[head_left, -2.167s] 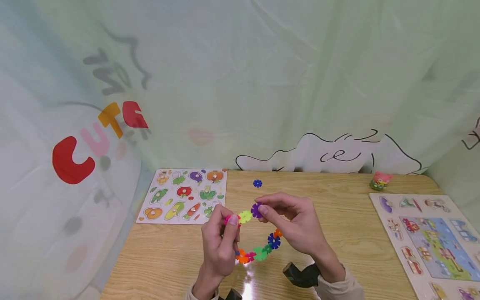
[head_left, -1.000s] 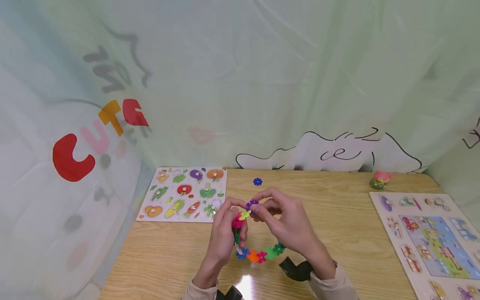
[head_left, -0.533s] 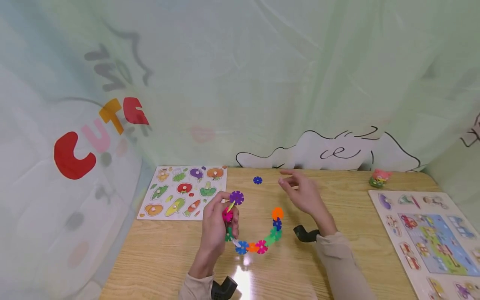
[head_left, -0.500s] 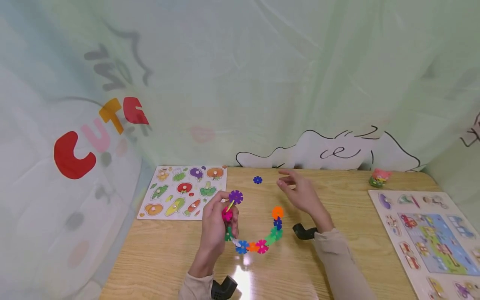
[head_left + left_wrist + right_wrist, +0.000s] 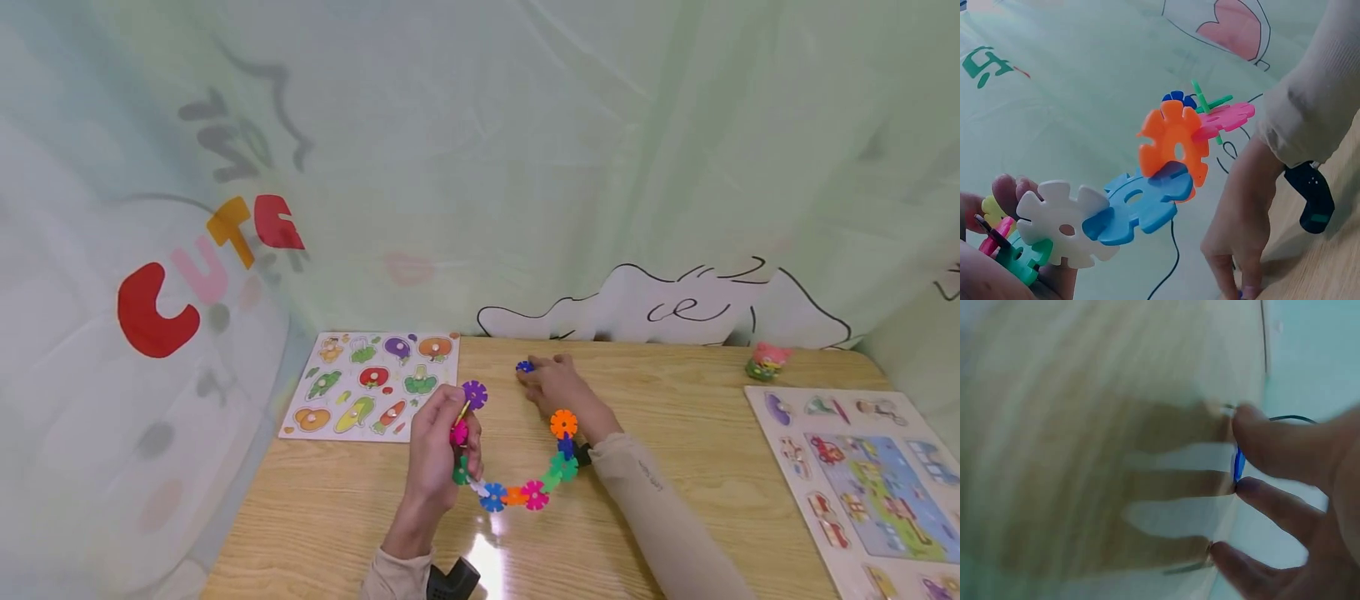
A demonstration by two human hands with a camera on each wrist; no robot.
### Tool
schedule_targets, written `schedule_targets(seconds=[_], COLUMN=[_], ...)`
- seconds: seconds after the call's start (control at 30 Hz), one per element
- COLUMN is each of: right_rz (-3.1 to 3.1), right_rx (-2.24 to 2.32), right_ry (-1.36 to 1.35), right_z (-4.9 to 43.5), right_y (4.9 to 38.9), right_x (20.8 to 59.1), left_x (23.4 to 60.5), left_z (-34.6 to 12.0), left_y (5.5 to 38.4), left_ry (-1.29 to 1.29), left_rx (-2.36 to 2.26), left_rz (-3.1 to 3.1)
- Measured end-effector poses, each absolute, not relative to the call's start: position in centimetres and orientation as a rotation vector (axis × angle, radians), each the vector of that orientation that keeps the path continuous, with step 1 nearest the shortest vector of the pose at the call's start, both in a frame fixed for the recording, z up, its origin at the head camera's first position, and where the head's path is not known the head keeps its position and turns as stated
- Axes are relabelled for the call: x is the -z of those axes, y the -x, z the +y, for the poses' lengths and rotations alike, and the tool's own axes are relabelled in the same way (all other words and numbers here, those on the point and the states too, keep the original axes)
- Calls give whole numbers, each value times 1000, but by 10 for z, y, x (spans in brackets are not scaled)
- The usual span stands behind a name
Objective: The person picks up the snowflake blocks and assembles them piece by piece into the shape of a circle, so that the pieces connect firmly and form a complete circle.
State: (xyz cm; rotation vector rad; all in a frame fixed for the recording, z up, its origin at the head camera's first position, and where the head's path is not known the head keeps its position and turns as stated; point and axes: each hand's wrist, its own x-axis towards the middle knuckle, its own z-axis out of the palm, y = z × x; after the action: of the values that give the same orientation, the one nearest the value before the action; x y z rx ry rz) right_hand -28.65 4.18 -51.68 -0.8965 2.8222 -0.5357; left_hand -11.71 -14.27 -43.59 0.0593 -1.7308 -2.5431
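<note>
My left hand [image 5: 437, 450] grips one end of a curved chain of interlocking snowflake discs [image 5: 535, 495], held up above the table. A purple disc [image 5: 474, 395] stands out past the fingertips at this end. An orange disc [image 5: 564, 423] forms the far end. White [image 5: 1063, 225] and light blue [image 5: 1138, 203] discs show close up in the left wrist view. Beyond the chain, my right hand [image 5: 558, 389] reaches down to a loose blue snowflake disc [image 5: 524, 367] on the table. Its thumb and a finger pinch this disc's edges [image 5: 1239, 464] in the right wrist view.
A vegetable puzzle board [image 5: 371, 387] lies at the back left of the wooden table [image 5: 337, 508]. Another puzzle board [image 5: 855, 475] lies at the right, with a small pink-topped figurine [image 5: 767, 362] behind it. A printed curtain [image 5: 480, 167] hangs along the back.
The right hand has let go of the purple disc at the chain's end and moved back to the loose blue disc. The left hand still holds the chain, now hanging in an open curve.
</note>
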Motion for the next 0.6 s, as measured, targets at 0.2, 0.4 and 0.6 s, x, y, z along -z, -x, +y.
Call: schedule_targets(seconds=[0.2,0.4,0.6], right_rz=[2906,2797,2690], right_rx=[739,860,1043], right_ry=[637,341,408], right_z=[43,54,80], right_y=[274,269,264], right_x=[512,515,526], left_x=[434,433,433], left_z=[-139,-137,-135], left_y=[116,115,113], left_ry=[-82,-91,-63], left_rx=[2520,2509,2484], left_rz=[-1742,-1762,-1789])
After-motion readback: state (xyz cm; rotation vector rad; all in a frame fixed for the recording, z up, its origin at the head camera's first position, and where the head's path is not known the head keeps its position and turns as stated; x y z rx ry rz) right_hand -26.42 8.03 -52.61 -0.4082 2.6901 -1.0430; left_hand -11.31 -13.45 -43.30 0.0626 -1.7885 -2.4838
